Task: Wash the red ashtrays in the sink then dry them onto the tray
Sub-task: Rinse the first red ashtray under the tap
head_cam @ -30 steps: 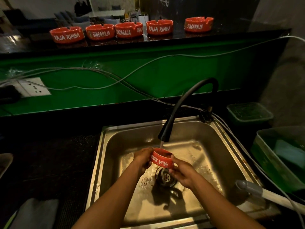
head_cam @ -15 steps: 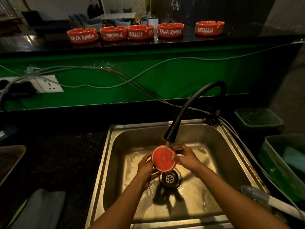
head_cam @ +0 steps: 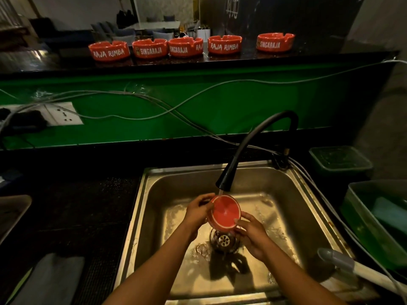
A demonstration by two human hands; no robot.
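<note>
Five round red ashtrays with notched rims stand in a row on the dark glossy bar top point(head_cam: 220, 59) above the green wall panel. White lettering runs round their sides: the leftmost ashtray point(head_cam: 109, 50) reads "RAJA RIMBA", the second ashtray point(head_cam: 150, 48) "SINGARAJA", the third ashtray point(head_cam: 185, 47) "SINGARAJA" with the start of another word at its right edge, the fourth ashtray point(head_cam: 224, 44) "RAJA RIMBA", and the fifth ashtray point(head_cam: 275, 42), set apart to the right, "SINGARAJA".

A sixth round red ashtray point(head_cam: 225, 211) is held over the stainless steel sink point(head_cam: 154, 194), just above the drain strainer point(head_cam: 224, 239). It is tipped on edge so its flat underside faces the camera and slightly upward (no lettering can be read from this side); its hollow faces away and cannot be seen. The thin stream of water from the black curved flexible tap point(head_cam: 253, 150) lands on its upper rim.

The left hand point(head_cam: 198, 210) grasps the ashtray's left edge, fingers curled round behind it. The right hand point(head_cam: 253, 235) holds the lower right edge from below, fingertips pinching the rim.

At the far left a corner of a grey metal tray point(head_cam: 13, 211) shows on the dark counter, with a grey folded cloth point(head_cam: 50, 280) nearer the camera. Green plastic tubs point(head_cam: 340, 162) sit right of the sink. A white socket plate point(head_cam: 63, 114) and loose grey cables point(head_cam: 176, 102) hang on the green panel.
</note>
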